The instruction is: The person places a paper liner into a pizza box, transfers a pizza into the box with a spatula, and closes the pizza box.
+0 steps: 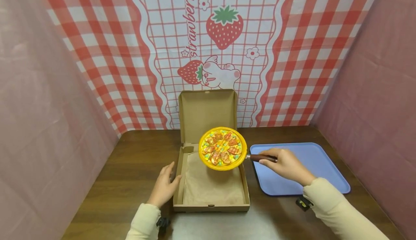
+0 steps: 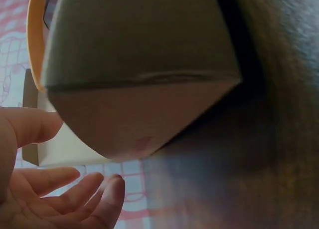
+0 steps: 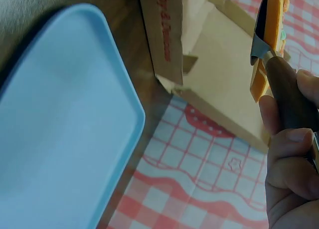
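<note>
My right hand point(image 1: 286, 164) grips the dark brown handle point(image 3: 289, 92) of a pizza server, whose metal blade point(image 3: 260, 44) shows under a toy pizza. The round pizza point(image 1: 222, 148), with a yellow rim and grilled-looking toppings, lies on the blade, above the cardboard pizza box point(image 1: 211, 208). The box stands with its lid point(image 1: 208, 115) raised at the back and brown paper point(image 1: 212, 185) lining its base. Beside the box's left wall, my left hand point(image 1: 165, 185) has its fingers spread and holds nothing; the left wrist view shows its thumb apart from the fingers near the box.
A blue tray point(image 1: 305, 149) lies to the right of the box, under my right hand and forearm. The brown wooden table point(image 1: 136, 160) ends at a red-and-white checked backdrop point(image 1: 279, 99) with strawberry prints. Pink cloth point(image 1: 367, 106) hangs along both sides.
</note>
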### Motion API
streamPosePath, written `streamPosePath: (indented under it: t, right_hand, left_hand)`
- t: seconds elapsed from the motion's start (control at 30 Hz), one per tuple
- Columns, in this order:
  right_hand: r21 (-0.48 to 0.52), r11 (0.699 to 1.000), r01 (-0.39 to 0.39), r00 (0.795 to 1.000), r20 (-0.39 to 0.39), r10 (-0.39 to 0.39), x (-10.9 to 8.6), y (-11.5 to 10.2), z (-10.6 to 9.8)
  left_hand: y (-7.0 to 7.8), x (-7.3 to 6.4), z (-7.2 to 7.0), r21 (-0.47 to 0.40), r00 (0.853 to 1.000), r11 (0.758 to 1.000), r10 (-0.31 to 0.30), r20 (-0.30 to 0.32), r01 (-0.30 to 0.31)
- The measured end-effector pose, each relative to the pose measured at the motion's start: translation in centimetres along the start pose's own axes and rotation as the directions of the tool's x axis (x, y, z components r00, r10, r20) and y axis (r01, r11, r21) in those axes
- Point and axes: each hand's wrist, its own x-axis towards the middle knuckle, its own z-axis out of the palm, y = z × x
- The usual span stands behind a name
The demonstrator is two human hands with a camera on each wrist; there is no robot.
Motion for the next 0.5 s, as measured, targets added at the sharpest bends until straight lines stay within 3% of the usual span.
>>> streamPosePath:
  t: [0.17,0.5]
  right_hand:
    - [-0.026,0.999,0.044,0.999,-0.009,-0.044,0.2,-0.3,1.4]
    - [-0.007,0.999,0.031,0.999,0.034,-0.031,0.0,-0.5,4.2]
  left_hand:
    - [-0.7,-0.2,0.2,-0.021,0.999,0.999,-0.037,0.01,0.037]
    - [-1.1,-0.3,0.9,-0.037,0.997,0.997,-0.075,-0.012,0.074]
